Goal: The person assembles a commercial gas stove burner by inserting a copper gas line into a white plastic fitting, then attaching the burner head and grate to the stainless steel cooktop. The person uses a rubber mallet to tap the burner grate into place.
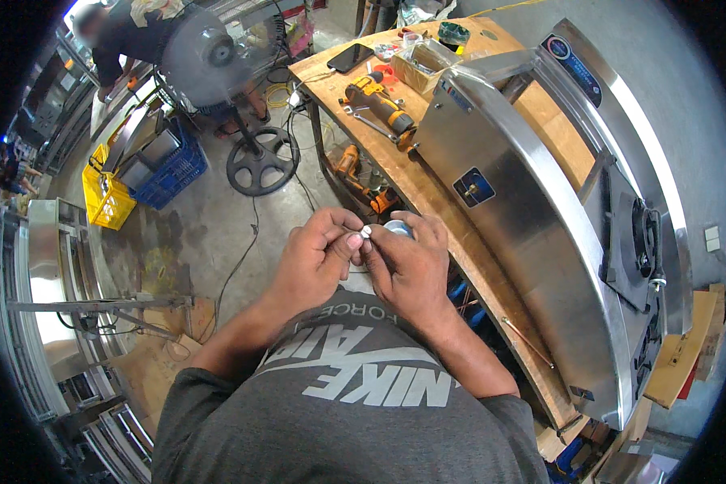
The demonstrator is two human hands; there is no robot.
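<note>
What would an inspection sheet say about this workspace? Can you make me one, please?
Surface: wooden bench, bearing a big steel appliance.
Job's things: small white piece; round pale thing at the right hand, kind unclear.
Clutter: phone, wrench and yellow power tool on the bench.
Hands: left hand and right hand meet, both pinching at the small white piece.
Cables: black cable along the floor.
Surroundings: fan, blue crate, yellow crate; another person beyond.

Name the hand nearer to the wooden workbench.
Right. The right hand is beside the workbench; the left hand is farther from it, to the right hand's left.
</note>
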